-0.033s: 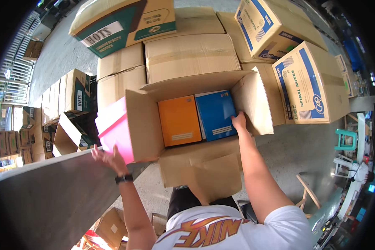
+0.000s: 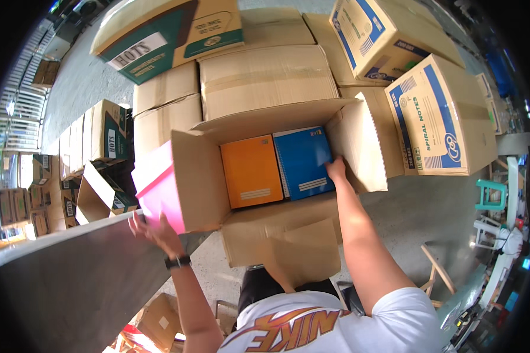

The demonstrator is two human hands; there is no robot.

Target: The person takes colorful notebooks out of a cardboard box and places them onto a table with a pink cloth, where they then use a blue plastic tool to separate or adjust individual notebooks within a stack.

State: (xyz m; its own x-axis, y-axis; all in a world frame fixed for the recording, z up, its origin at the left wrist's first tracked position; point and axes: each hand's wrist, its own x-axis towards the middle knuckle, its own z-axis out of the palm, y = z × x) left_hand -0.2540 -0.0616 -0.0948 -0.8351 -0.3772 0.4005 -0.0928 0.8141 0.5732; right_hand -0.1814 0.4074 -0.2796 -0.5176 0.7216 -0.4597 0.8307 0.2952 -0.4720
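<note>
An open cardboard box (image 2: 201, 176) stands in front of me with its flaps folded outward. Inside, an orange notebook (image 2: 252, 167) lies on the left and a blue spiral notebook (image 2: 303, 156) on the right; what is beneath them is hidden. My right hand (image 2: 336, 169) is at the blue notebook's right edge, closed on it, with its fingers partly hidden against the box wall. Beside the box's left flap is a smooth pink thing (image 2: 159, 191) with a ridged edge. Next to its lower end my left hand (image 2: 160, 233) is open, fingers spread, holding nothing.
Closed cartons (image 2: 268, 76) stand behind the open box. A green-and-brown carton (image 2: 171, 38) sits on top at the left, white-and-blue printed cartons (image 2: 433, 120) at the right. A grey panel (image 2: 88, 270) slants at lower left. A teal stool (image 2: 490, 194) stands far right.
The view has shifted very slightly. My left hand has dropped a little beside the pink thing; my right hand stays at the blue notebook.
</note>
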